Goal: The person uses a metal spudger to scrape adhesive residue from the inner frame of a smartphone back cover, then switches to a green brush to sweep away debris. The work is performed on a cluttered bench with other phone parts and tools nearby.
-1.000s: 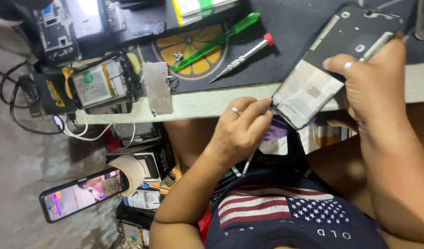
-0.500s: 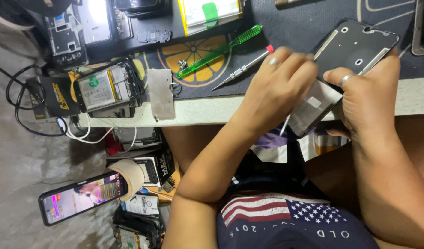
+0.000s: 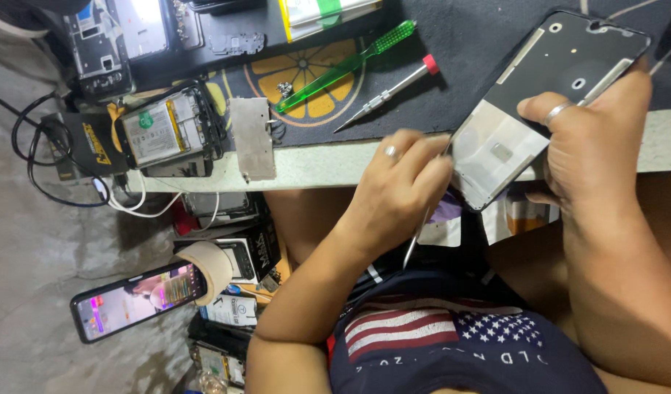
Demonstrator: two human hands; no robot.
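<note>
Two hands | left hand (image 3: 401,182) pinches thin tool (image 3: 416,237) | right hand (image 3: 595,157) clamps phone frame (image 3: 547,87)

The phone frame (image 3: 547,95) looks like matt black plastic with a dull silvery metal plate at its near end. Left of the frame lie a screwdriver (image 3: 388,91) with a shiny steel shaft and another (image 3: 346,66) of glossy clear green plastic, on a matt, cloth-like mat (image 3: 481,51).

frame (image 3: 562,69): black, silver plate at 7 o'clock | screwdriver (image 3: 350,64): clear green | driver (image 3: 394,91): red cap | mat (image 3: 306,73): yellow-orange citrus slice | shirt (image 3: 438,339): navy, stars, red-white stripes
</note>
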